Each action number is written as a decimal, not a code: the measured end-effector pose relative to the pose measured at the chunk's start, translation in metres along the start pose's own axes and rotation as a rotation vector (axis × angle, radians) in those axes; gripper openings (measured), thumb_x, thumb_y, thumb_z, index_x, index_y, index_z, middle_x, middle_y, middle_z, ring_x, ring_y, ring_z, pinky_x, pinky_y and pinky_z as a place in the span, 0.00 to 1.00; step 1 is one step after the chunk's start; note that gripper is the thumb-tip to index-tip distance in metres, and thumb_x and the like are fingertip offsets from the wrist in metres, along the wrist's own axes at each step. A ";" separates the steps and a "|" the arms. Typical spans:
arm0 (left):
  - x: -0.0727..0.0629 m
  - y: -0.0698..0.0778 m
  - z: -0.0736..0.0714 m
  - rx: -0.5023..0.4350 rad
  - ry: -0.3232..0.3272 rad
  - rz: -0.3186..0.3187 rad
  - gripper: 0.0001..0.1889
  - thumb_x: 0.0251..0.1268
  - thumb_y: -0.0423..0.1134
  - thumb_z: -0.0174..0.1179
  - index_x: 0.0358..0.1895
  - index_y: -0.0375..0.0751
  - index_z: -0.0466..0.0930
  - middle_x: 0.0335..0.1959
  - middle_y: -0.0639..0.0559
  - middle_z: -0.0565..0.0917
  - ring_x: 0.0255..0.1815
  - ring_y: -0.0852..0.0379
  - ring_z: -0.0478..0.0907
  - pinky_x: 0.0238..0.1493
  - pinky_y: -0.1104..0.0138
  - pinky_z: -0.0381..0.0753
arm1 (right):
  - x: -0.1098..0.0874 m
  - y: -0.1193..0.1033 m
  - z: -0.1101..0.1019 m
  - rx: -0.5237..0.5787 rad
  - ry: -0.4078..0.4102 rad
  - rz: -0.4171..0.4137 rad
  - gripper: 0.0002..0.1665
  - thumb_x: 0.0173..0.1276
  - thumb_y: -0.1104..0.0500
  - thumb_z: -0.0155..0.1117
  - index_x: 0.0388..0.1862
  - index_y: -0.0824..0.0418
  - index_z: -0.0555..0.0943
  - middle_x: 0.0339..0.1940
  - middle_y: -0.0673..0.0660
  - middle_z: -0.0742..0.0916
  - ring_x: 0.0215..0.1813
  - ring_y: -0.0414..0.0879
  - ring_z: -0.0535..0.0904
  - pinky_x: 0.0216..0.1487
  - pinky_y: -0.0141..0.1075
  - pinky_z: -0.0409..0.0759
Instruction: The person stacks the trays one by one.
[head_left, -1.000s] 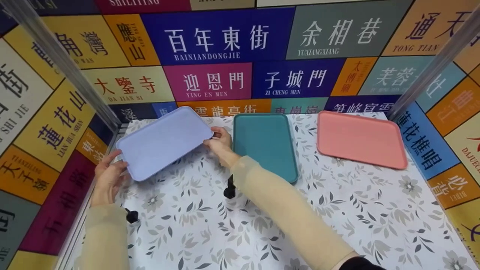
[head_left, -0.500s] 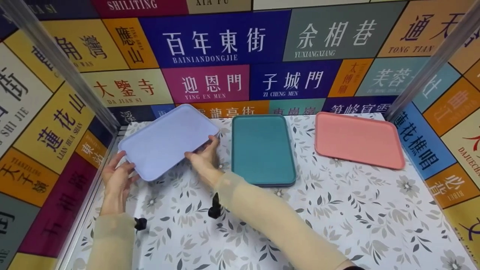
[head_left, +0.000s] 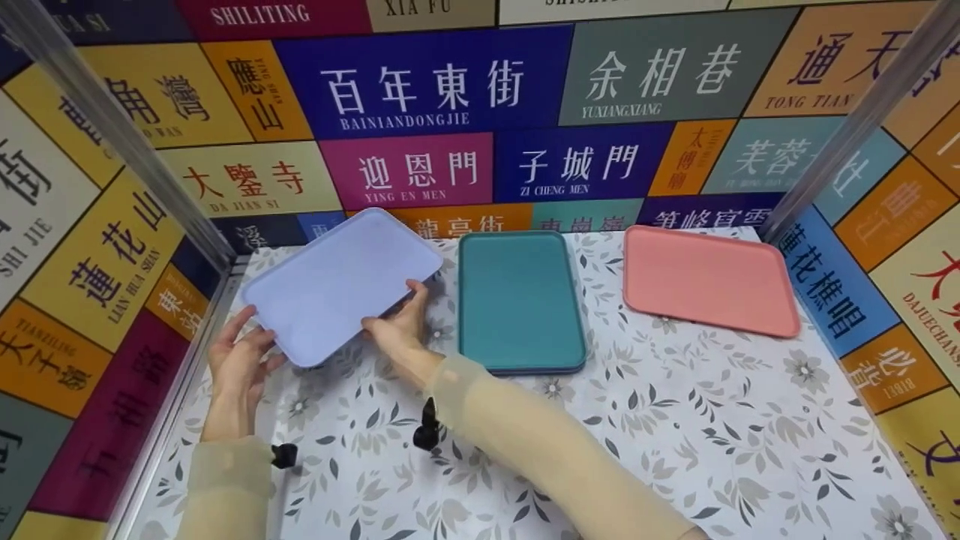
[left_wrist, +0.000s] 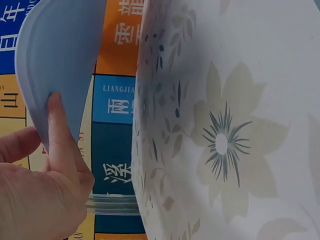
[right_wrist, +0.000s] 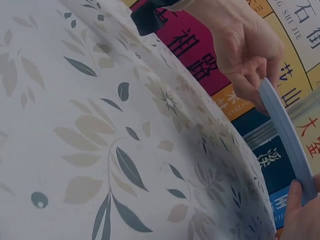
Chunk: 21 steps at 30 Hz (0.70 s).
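A lavender tray is held at a slant above the table's left rear, clear of the cloth in both wrist views. My left hand grips its left short edge, with fingers on its underside in the left wrist view. On the near long edge my right hand pinches the rim between thumb and fingers. Seen from the right wrist, the tray is nearly edge-on, the left hand at its upper end and part of the right hand at the lower.
A teal tray lies in the middle, on top of another bluish tray whose edge shows beneath. Farther right lies a pink tray. Patterned walls with metal corner posts enclose the back and sides of the flower-print tablecloth.
My right hand has moved from the tray's right end leftward and nearer along its front edge. My left hand still grips the left end. The lavender tray has shifted slightly right.
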<state>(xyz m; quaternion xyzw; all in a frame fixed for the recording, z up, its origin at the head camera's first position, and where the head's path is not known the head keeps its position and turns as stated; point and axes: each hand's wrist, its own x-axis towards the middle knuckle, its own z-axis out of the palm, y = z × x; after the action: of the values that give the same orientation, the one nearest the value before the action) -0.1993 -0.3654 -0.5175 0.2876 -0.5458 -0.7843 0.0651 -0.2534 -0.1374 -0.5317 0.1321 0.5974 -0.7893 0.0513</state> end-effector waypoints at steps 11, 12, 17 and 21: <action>-0.003 0.008 -0.011 0.160 -0.121 -0.070 0.28 0.82 0.31 0.65 0.79 0.49 0.72 0.41 0.63 0.91 0.44 0.63 0.92 0.46 0.66 0.96 | 0.011 -0.010 -0.032 0.010 -0.144 0.010 0.62 0.59 0.83 0.74 0.84 0.47 0.60 0.58 0.61 0.73 0.36 0.50 0.84 0.43 0.45 0.96; -0.001 0.011 -0.015 0.171 -0.141 -0.075 0.26 0.83 0.32 0.65 0.78 0.50 0.74 0.42 0.63 0.90 0.45 0.63 0.92 0.47 0.66 0.96 | 0.012 -0.010 -0.035 0.015 -0.170 0.014 0.62 0.60 0.83 0.74 0.85 0.47 0.60 0.58 0.61 0.73 0.36 0.50 0.84 0.44 0.47 0.97; 0.010 0.031 -0.034 0.229 -0.280 -0.115 0.14 0.85 0.40 0.65 0.67 0.56 0.86 0.47 0.65 0.90 0.48 0.63 0.90 0.51 0.66 0.96 | 0.022 -0.016 -0.055 0.022 -0.297 0.043 0.59 0.62 0.83 0.73 0.85 0.49 0.62 0.63 0.64 0.77 0.40 0.52 0.87 0.54 0.55 0.96; 0.018 0.044 -0.043 0.279 -0.432 -0.143 0.12 0.88 0.43 0.63 0.64 0.59 0.88 0.49 0.63 0.93 0.50 0.62 0.91 0.54 0.64 0.95 | 0.031 -0.021 -0.071 -0.002 -0.365 0.060 0.58 0.62 0.83 0.73 0.85 0.49 0.64 0.65 0.64 0.79 0.42 0.52 0.88 0.60 0.62 0.94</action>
<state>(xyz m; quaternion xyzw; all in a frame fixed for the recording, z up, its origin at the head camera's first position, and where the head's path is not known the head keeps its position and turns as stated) -0.2012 -0.4256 -0.4957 0.1574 -0.6282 -0.7473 -0.1488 -0.2774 -0.0610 -0.5381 0.0044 0.5746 -0.7978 0.1823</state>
